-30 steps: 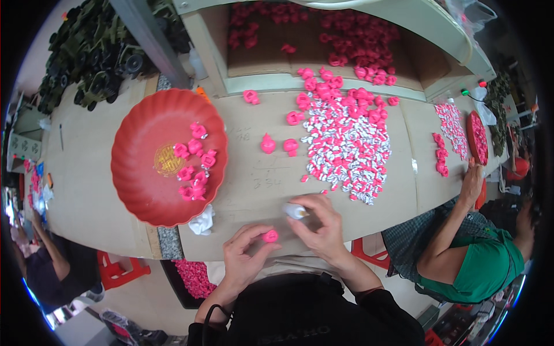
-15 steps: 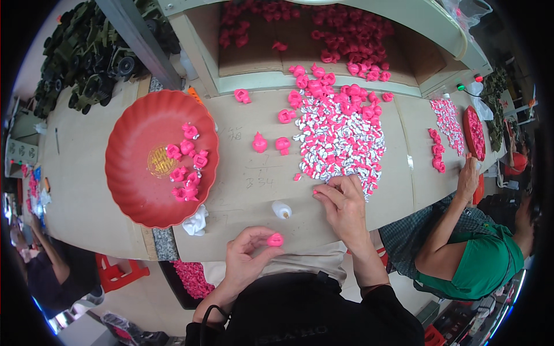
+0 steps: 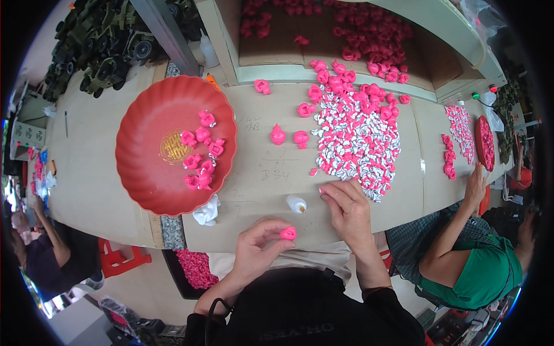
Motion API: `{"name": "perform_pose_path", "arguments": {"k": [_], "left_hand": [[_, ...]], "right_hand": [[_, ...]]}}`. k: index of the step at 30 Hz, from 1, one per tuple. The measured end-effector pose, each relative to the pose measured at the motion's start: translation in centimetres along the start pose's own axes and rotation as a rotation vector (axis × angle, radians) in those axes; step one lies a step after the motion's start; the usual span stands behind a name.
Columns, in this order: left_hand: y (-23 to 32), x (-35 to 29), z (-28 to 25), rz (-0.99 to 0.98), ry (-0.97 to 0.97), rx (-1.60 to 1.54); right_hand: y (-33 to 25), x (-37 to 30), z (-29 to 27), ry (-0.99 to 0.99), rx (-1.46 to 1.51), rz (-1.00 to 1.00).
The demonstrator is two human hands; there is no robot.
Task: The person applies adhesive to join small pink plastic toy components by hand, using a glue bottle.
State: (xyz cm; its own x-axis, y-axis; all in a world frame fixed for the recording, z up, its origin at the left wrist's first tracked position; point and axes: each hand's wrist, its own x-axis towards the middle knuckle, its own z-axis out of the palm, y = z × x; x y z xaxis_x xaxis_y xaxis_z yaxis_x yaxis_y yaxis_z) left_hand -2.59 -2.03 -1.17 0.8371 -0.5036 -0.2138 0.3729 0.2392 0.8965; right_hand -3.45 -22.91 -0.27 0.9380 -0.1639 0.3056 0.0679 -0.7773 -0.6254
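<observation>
My left hand (image 3: 258,242), near the table's front edge, is closed with a pink rounded plastic piece (image 3: 288,233) between thumb and fingertips. Slightly farther and to the right, my right hand (image 3: 350,212) pinches a small pink part (image 3: 322,191); its underside is hidden by the fingers. Between the hands and a little beyond lies a small white squeeze bottle (image 3: 296,203) with a brownish tip. A spread heap of small pink-and-white parts (image 3: 358,138) begins just past my right hand. Two pink plastic figures (image 3: 278,134) stand left of the heap.
A scalloped red bowl (image 3: 138,173) with several pink figures sits at left, a white cloth (image 3: 206,211) by its rim. Behind the heap is a shelf box (image 3: 277,74) full of pink pieces. A co-worker in green (image 3: 473,274) sits at right. Dark toy vehicles (image 3: 109,49) crowd the far left.
The whole view has shifted, so the table's things appear farther right and slightly higher. My right hand has come slightly closer to the left; both keep their pieces.
</observation>
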Motion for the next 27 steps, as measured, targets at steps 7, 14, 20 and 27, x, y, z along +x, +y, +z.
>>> {"name": "perform_pose_path", "arguments": {"k": [7, 14, 20, 27], "left_hand": [[-0.1, -0.2, -0.4, -0.044, -0.011, -0.011], [0.0, -0.1, -0.2, -0.012, -0.009, -0.02], [-0.3, -0.2, -0.1, 0.048, 0.008, 0.108], [-0.6, 0.0, 0.4, 0.132, 0.065, 0.312]], "right_hand": [[-0.7, -0.3, 0.1, 0.097, -0.031, 0.093], [-0.9, -0.5, 0.8, 0.074, -0.099, 0.053], [-2.9, -1.6, -1.5, -0.087, 0.26, 0.086], [-3.7, -2.3, -1.3, -0.183, 0.36, 0.01]]}}
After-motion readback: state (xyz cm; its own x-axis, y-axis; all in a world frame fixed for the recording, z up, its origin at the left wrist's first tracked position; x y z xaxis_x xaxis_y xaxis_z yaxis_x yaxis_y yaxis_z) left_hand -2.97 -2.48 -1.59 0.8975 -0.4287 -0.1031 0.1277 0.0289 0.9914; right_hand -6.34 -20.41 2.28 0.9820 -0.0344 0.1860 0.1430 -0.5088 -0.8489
